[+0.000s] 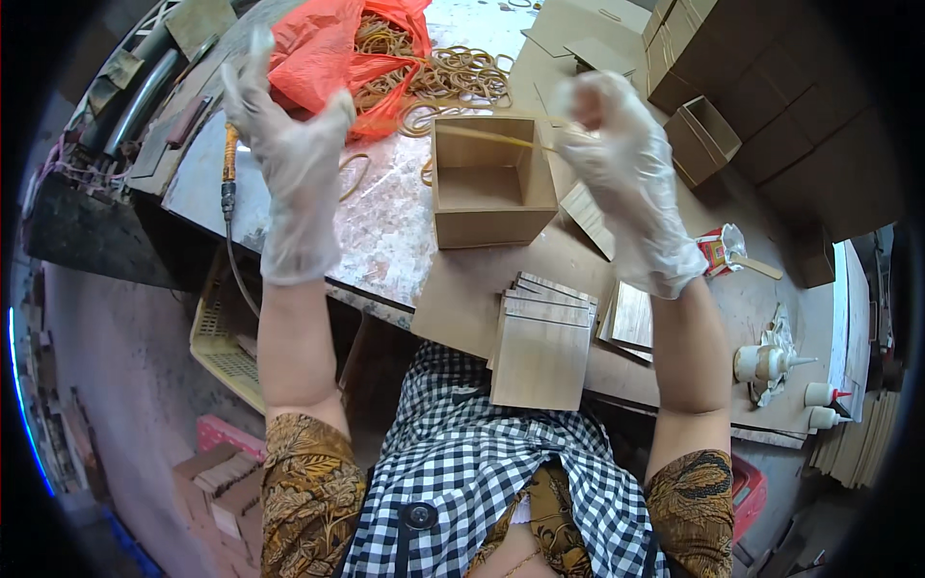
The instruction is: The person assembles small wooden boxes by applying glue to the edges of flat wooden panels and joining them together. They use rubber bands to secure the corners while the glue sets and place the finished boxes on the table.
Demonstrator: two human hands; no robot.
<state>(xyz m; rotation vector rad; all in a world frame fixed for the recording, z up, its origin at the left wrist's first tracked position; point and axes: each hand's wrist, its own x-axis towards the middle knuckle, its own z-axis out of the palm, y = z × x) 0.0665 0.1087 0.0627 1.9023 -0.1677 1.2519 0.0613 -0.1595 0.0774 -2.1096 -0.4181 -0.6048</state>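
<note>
Thin clear-white gloves cover both my hands. My left hand (294,144) is raised at the front of an orange-red plastic bag (313,58), its fingers spread and nothing visibly gripped. My right hand (621,159) is closed and partly blurred just right of an open wooden box (493,226). From its fingers a blurred tan rubber band (491,137) runs left across the box's far part; where its left end lies I cannot tell. The box stands with its opening facing up. More rubber bands (462,77) spill from the bag onto the table.
Several thin wooden panels (541,352) lie stacked at the table's near edge. Another box (699,140) stands at the right, before piled boxes. A red-white container (721,249) and glue bottles (761,363) are on the right. An orange-handled air tool (229,164) with a hose lies left.
</note>
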